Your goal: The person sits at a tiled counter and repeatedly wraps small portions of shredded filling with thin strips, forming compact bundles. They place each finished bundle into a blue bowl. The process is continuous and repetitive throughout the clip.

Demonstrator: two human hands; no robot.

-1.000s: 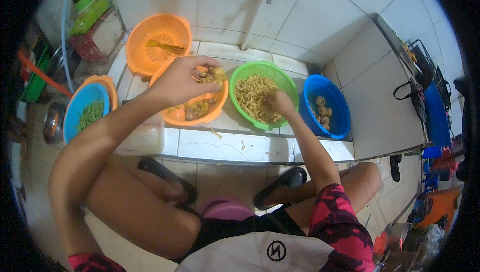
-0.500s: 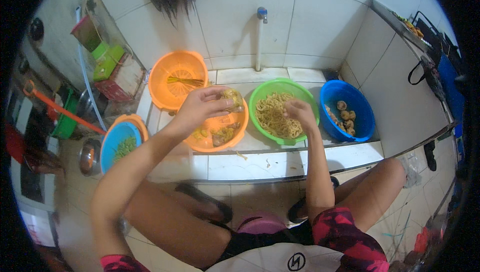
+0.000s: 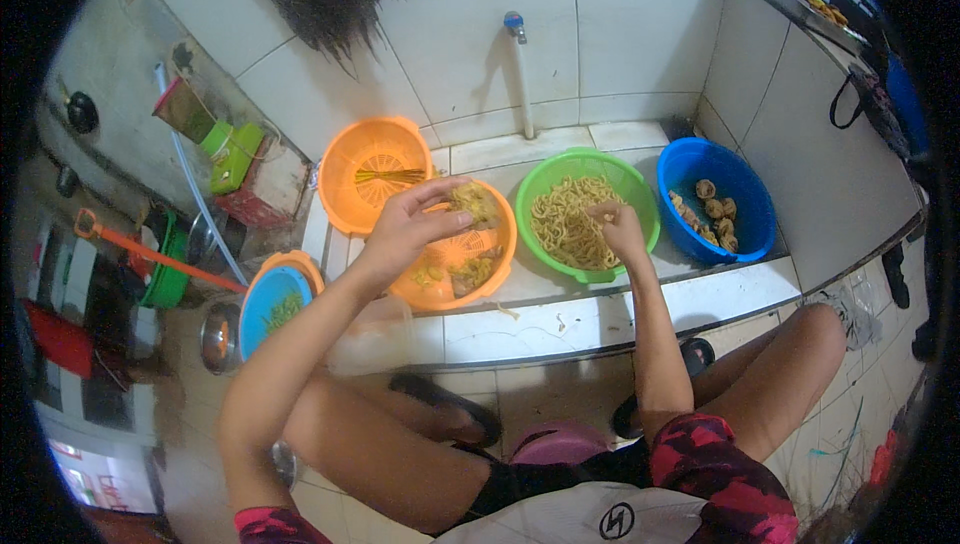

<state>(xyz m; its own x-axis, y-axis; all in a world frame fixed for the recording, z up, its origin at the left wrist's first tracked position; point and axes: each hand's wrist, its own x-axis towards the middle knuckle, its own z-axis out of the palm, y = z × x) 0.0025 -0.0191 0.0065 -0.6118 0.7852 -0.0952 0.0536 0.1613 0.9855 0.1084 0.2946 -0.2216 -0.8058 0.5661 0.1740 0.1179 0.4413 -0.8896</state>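
My left hand (image 3: pixel 415 224) is closed around a clump of yellowish food (image 3: pixel 474 206) that seems to be in clear plastic. It is held above the nearer orange basket (image 3: pixel 507 234), where more yellow and brownish pieces (image 3: pixel 472 272) lie. Over the green basket (image 3: pixel 540 179) of pale yellow noodles (image 3: pixel 572 224) is my right hand (image 3: pixel 622 229), its fingers pinched together. Whatever is between those fingertips, if anything, is too small to tell. To the right stands a blue basin (image 3: pixel 765 224) with several brownish round pieces (image 3: pixel 714 208).
Another orange basket (image 3: pixel 335 169) holds thin yellow-brown sticks (image 3: pixel 390 175). Left of my knees, a light-blue basket (image 3: pixel 255 319) contains green vegetables (image 3: pixel 284 312). A tap (image 3: pixel 515 29) rises behind the white-tiled ledge (image 3: pixel 600 314). Food scraps lie on the ledge's front.
My view has shifted, so the baskets sit further right in the picture. Both hands stay over the same baskets; the left still holds the yellowish clump.
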